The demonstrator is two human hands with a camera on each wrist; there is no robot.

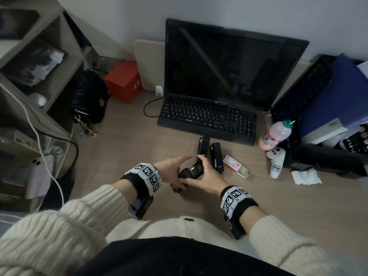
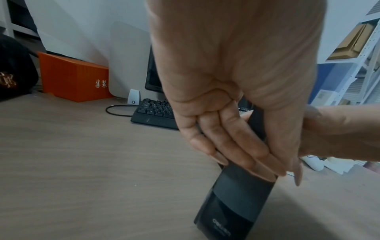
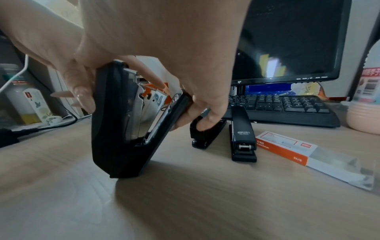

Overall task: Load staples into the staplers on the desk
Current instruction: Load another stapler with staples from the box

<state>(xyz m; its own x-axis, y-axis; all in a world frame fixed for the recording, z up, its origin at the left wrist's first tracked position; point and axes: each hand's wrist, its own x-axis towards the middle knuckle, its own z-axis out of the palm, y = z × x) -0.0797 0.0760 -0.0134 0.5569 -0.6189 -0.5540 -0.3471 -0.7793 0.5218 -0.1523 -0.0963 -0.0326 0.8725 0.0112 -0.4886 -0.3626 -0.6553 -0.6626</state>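
Where it stands hinged open on the counter [image 1: 123, 148], the stapler [image 1: 192, 170] is gripped by both hands: left hand [image 1: 171, 166] fingers [image 2: 226, 138] and thumb pinching its cover, right hand [image 1: 207, 176] fingers [image 3: 209, 112] curled round its base. Two other staplers [image 1: 216, 159] lie at 1 o'clock, the staple box [image 1: 232, 163] at 3 o'clock.

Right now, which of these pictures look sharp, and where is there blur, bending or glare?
Head view: the wide lens bows the edges of the monitor; the light is dim and flat. Left wrist view: the left hand fills the frame, soft, over a smeared desk. Right wrist view: the open stapler is fairly sharp, its metal glinting, a soft shadow below; the monitor carries bright glare.
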